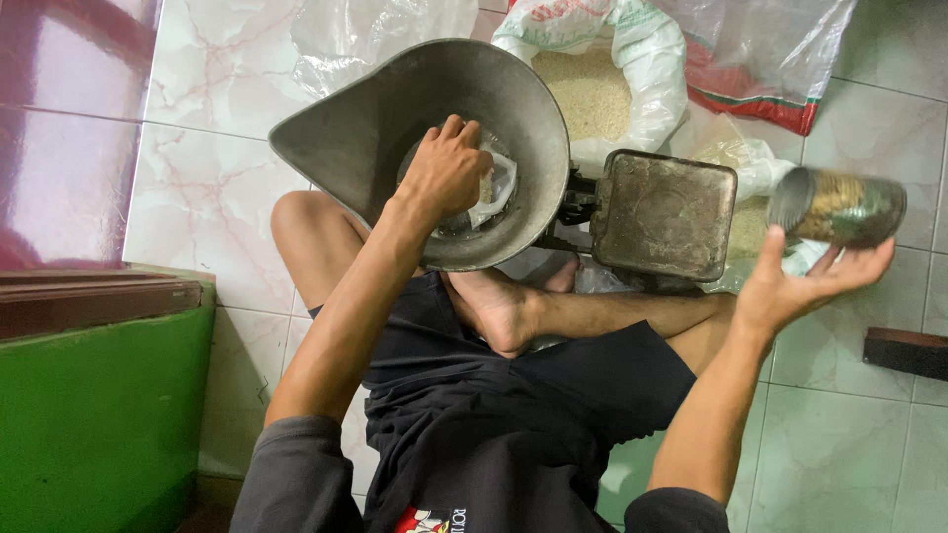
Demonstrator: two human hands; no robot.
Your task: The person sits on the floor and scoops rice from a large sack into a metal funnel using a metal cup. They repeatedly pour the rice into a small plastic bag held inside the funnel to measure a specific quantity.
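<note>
under the left hand (446, 170), a plastic bag (497, 188) half-hidden.

Single head-worn view, straight down, close over lap, scale pan (395, 118) and floor (217, 197).

Pale marbled tile floor (212, 188)

Beyond the hands on it: an open sack of rice (592, 94), clear plastic bags (760, 49), and a metal balance scale (592, 202) between them.

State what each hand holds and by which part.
The right hand grips a metal can by its side, tilted nearly level. The left hand clutches the gathered top of a clear plastic bag inside the scale pan.
</note>
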